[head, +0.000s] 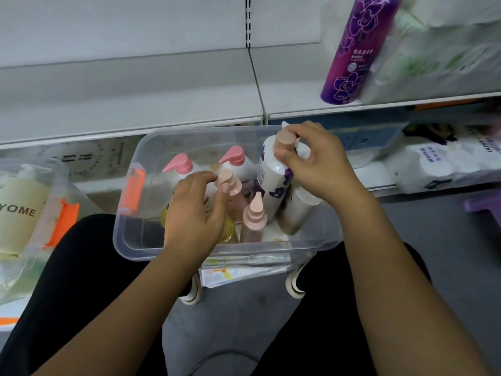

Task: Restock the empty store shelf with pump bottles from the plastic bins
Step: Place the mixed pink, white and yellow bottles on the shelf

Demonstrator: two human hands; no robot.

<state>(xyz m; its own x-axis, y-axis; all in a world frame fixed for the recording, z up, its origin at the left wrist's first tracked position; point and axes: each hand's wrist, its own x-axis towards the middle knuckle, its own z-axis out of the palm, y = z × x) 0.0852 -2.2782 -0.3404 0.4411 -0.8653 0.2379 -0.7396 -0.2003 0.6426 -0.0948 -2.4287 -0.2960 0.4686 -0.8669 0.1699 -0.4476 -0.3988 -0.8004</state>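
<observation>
A clear plastic bin point(130, 240) in front of me holds several pump bottles. My right hand point(314, 161) grips the neck of a white bottle with purple flowers point(271, 177), which leans in the bin's right side. My left hand point(195, 210) pinches the pale pink pump head of a pink bottle point(235, 202) in the bin's middle. Two white bottles with pink pumps point(180, 164) stand behind it, and another pale pink bottle point(254, 218) is in front. On the white shelf point(135, 104) above stands one purple flowered bottle point(349, 50).
A second clear bin point(58, 185) with orange latches at the left holds a cream bottle point(19, 213). White paper-roll packs point(433, 44) fill the shelf's right end and the lower shelf point(444, 164). The bin rests on a wheeled cart point(294, 283) between my knees.
</observation>
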